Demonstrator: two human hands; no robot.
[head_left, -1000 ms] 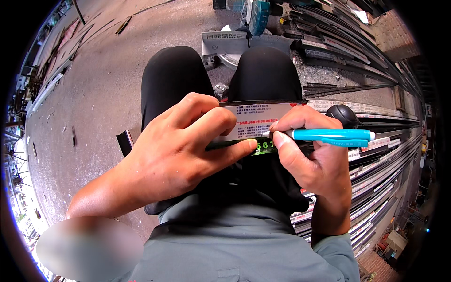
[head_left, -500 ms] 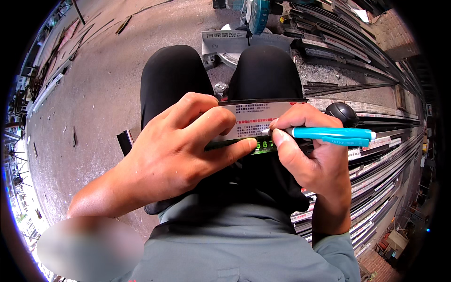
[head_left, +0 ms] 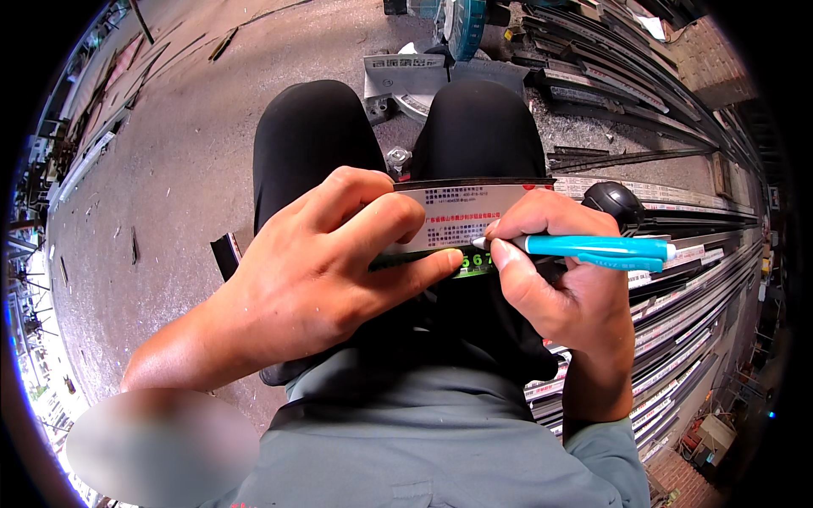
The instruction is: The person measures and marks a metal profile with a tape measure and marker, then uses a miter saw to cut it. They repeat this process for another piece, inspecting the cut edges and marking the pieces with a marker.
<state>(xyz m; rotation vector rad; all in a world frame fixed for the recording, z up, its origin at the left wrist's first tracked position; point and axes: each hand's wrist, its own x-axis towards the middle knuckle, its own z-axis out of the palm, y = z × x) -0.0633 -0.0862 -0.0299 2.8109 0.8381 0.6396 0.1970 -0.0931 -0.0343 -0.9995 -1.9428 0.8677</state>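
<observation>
A dark profile bar with a white printed film (head_left: 449, 207) lies crosswise over my thighs. My left hand (head_left: 313, 262) grips it, with fingers curled over the film and the thumb stretched along a green measuring strip (head_left: 477, 262). This strip lies along the bar's near edge, mostly hidden under the hand. Beyond the left wrist a dark bar end (head_left: 225, 256) sticks out. In my right hand (head_left: 572, 292) a turquoise marker pen (head_left: 593, 247) is pinched between thumb and fingers. Its pale tip points left and meets the film beside the strip, as far as I can see.
Past my knees a miter saw (head_left: 406, 76) stands on the floor. Long profile bars (head_left: 644, 364) are stacked along the right side. A black rounded object (head_left: 615, 203) sits just beyond my right hand. Scattered offcuts (head_left: 222, 46) lie on the concrete floor (head_left: 169, 169) to the left.
The marker pen has turned a little in my right hand, its back end slightly lower, and its tip has shifted slightly. My left hand and the bar stay in place.
</observation>
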